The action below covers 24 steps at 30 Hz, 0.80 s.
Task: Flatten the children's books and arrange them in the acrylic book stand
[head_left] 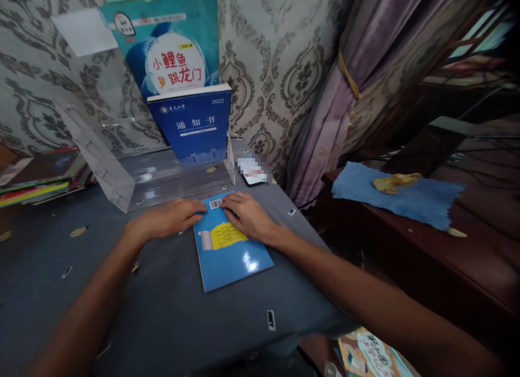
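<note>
A blue book (227, 264) with a yellow panel and a barcode near its far edge lies flat on the grey tablecloth. My left hand (173, 219) reaches its far left corner, fingers together and closed at the edge. On the far right side, my right hand (251, 217) bends over the cover with its fingers curled on it. The undersides of both hands are hidden. Beyond them stands a clear acrylic rack (122, 184) holding upright books, among them a dark blue booklet (199, 122) and a teal picture book (174, 44).
A phone (252, 170), partly blurred out, lies right of the rack. Several stacked books (44, 176) sit at the left. Beyond the table's right edge is a dark red surface with a blue cloth (357, 184) on it. Another book (369, 352) shows below the table edge.
</note>
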### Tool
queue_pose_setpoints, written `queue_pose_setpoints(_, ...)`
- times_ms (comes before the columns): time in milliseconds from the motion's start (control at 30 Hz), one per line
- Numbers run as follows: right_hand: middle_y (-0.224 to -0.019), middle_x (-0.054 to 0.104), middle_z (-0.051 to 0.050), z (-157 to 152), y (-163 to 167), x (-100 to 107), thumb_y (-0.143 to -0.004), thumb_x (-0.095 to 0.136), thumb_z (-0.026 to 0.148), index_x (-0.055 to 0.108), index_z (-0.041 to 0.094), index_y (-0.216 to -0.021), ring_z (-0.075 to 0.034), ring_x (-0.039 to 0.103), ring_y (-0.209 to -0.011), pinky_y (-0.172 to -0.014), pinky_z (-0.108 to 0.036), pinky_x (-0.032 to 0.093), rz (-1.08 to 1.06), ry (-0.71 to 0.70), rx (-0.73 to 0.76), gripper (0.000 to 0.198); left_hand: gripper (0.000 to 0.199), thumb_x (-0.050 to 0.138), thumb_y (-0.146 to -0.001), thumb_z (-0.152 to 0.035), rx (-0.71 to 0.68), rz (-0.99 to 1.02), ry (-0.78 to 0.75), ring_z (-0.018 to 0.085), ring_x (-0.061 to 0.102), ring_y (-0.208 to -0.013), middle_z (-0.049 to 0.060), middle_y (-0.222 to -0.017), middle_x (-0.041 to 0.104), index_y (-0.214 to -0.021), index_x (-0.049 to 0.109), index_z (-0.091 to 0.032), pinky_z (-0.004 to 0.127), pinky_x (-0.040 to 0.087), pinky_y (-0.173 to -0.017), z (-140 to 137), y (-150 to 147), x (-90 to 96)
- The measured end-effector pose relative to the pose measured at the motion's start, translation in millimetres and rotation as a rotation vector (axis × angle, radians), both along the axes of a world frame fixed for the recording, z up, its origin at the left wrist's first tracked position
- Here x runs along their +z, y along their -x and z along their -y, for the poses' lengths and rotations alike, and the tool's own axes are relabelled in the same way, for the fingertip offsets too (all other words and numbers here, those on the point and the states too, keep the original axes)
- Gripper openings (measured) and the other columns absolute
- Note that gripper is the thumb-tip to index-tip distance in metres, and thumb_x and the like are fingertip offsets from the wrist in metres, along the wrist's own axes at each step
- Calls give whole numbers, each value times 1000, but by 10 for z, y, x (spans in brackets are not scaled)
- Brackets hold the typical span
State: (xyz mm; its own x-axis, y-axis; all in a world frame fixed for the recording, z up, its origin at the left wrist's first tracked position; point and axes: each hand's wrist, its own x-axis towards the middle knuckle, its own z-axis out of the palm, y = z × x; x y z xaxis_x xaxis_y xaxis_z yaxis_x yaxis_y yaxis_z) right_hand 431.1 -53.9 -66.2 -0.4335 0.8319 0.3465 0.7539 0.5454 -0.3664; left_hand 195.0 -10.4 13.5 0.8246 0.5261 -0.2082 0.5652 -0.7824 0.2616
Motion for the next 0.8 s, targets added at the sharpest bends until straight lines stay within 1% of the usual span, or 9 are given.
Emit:
queue_pose_setpoints(133, -130, 64, -16, -128, -150, -80, -96, 54, 19, 65, 15, -121, -30, 57, -122, -103, -50, 46, -42, 5, -35, 28, 39, 39, -102, -40, 22, -92, -42, 26, 64, -117, 9, -132, 67, -128, 62, -21, 37, 49, -98, 170, -102, 42)
queue_pose_setpoints(267, -132, 63, -16, -161, -202, -123, -96, 55, 23, 64, 15, -124, -30, 55, -126, -106, -50, 45, -64, 4, -37, 30, 34, 39, -103, -35, -42, -175, -72, 26, 65, -115, 11, -126, 68, -123, 62, -19, 36, 51, -94, 436, -258, 39)
queue_pose_setpoints(367, -132, 63, -15, -163, -202, -129, -96, 55, 22, 64, 16, -124, -29, 56, -126, -107, -51, 45, -81, -4, -28, 30, 32, 40, -103, -32, -116, -130, -106, 25, 63, -119, 11, -132, 65, -127, 59, -21, 36, 50, -97, 661, -383, 29)
queue_pose_setpoints(467, -131, 64, -14, -159, -201, -117, -96, 54, 22, 64, 17, -124, -28, 57, -125, -107, -50, 46, -78, -7, -27, 30, 30, 43, -103, -30, -158, -129, -98, 28, 58, -127, 12, -137, 62, -126, 59, -20, 41, 49, -102, 868, -496, 48)
queue_pose_setpoints(567, -131, 63, -16, -150, -203, -96, -96, 54, 22, 63, 14, -125, -29, 56, -125, -107, -49, 46, -62, -4, -24, 31, 28, 46, -102, -28, -192, -132, -90, 30, 58, -128, 14, -134, 63, -124, 60, -16, 45, 49, -103, 1036, -563, 101)
queue_pose_setpoints(633, -132, 63, -17, -146, -203, -86, -97, 53, 22, 63, 13, -125, -29, 56, -125, -107, -49, 45, -51, -7, -20, 32, 25, 48, -102, -28, -217, -117, -82, 29, 64, -119, 14, -125, 68, -117, 64, -15, 44, 52, -99, 1129, -569, 145)
queue_pose_setpoints(700, -131, 63, -17, -147, -201, -85, -97, 53, 21, 63, 12, -125, -30, 56, -124, -107, -49, 45, -45, -4, -19, 32, 22, 49, -101, -28, -240, -110, -71, 26, 69, -103, 11, -111, 72, -105, 67, -15, 40, 55, -89, 1209, -550, 189)
queue_pose_setpoints(800, -130, 64, -17, -160, -202, -97, -97, 52, 22, 63, 11, -125, -31, 56, -123, -106, -50, 46, -47, -1, -19, 32, 22, 52, -100, -29, -251, -107, -60, 23, 71, -84, 8, -93, 73, -96, 69, -16, 36, 55, -77, 1296, -522, 239)
